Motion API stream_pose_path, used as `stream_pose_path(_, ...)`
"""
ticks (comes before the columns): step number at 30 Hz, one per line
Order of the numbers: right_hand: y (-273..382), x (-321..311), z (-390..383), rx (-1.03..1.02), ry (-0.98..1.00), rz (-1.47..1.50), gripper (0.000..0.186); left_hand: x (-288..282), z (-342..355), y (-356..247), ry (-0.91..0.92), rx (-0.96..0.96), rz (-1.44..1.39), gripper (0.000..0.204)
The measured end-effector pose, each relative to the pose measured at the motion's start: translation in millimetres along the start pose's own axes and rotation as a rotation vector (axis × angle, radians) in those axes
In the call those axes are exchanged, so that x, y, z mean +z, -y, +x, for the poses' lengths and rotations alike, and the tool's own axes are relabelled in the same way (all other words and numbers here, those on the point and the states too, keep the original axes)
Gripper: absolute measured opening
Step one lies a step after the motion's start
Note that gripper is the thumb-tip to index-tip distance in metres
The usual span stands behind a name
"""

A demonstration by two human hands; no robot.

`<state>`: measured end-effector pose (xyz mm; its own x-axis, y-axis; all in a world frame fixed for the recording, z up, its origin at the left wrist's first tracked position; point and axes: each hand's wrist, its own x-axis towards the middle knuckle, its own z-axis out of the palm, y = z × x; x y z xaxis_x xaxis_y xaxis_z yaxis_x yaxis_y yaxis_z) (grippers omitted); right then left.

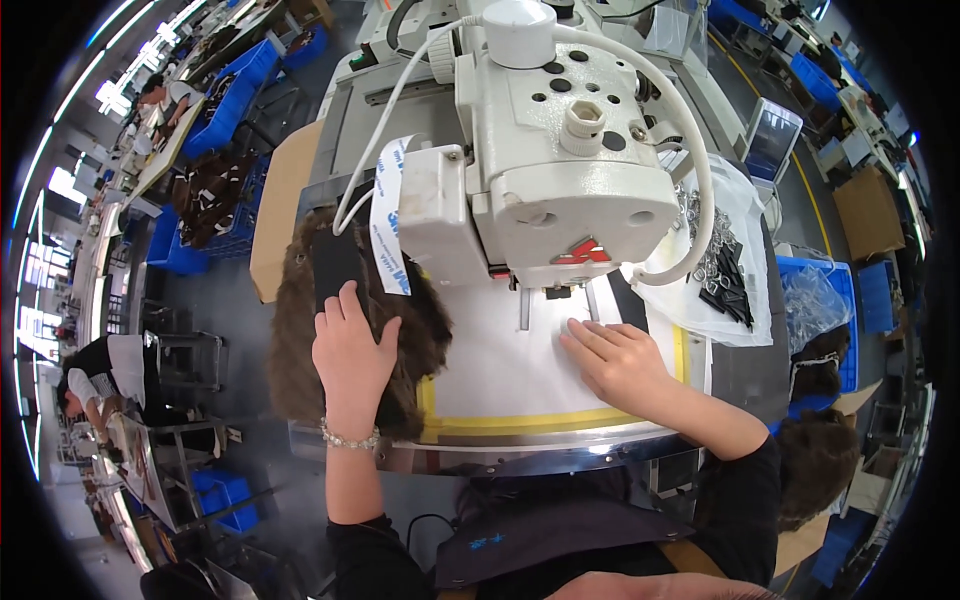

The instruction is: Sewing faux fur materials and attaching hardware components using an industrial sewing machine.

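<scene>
My left hand [350, 350] lies open, fingertips on a dark flat strip [331, 262] over a piece of brown fur [296, 360]. My right hand [610, 360] rests open, fingers extended, on the white work surface [485, 375] with yellow tape round its edge. A white industrial machine [558, 205] stands over that surface, with two narrow metal pieces below its head, just ahead of my right fingers. A strip of printed white tape [390, 240] hangs from the machine, left of its head.
A plastic bag [755, 320] with small metal and black parts lies right of the machine. Blue bins [845, 365] and brown fur [818, 455] are at my right; cardboard [275, 225] stands left. Other people [130, 370] work at benches on the left.
</scene>
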<state>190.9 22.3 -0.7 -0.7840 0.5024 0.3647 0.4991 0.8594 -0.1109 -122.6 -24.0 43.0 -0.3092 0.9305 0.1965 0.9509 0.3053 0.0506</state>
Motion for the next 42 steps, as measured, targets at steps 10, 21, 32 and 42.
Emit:
stream_pose_path(10, 10.0, -2.0, 8.7, -0.077, -0.028, 0.067, 0.036, -4.9, -3.8, 8.2, 0.008, -0.044, -0.081, 0.062)
stream_pose_path(21, 24.3, 2.6, 11.4, -0.001, -0.022, 0.257, 0.073, -51.7, -63.9, -18.2, 0.137, 0.256, -1.055, 0.024)
stream_pose_path(32, 13.2, -9.6, -19.3, -0.016, -0.013, 0.571, 0.056, 17.0, -84.9, -64.0, 0.341, 0.244, -1.158, 0.048)
stream_pose_path(42, 16.7, -21.9, -30.4, 0.157, 0.030, 0.497, 0.052, 42.1, -42.7, -85.9, 0.323, 0.745, -0.934, 0.049)
